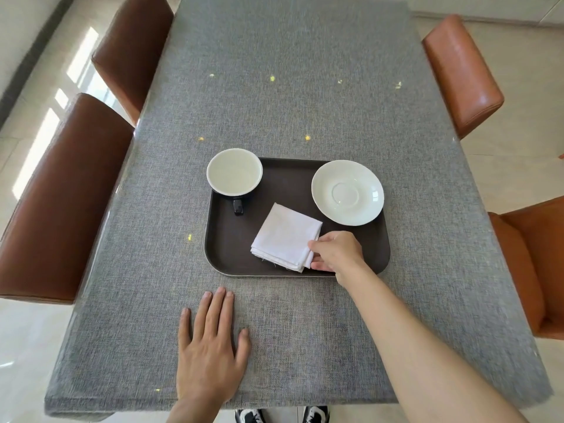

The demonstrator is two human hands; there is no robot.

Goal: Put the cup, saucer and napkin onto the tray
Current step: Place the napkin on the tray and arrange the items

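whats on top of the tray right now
On the tray sit the cup, the saucer and the folded napkin, with the right hand pinching the napkin's corner. The tray's surface under them and under the hand is hidden.

Grey-clothed table (290,87); four brown leather chairs (460,74) alongside; black-white shoes (316,415) below
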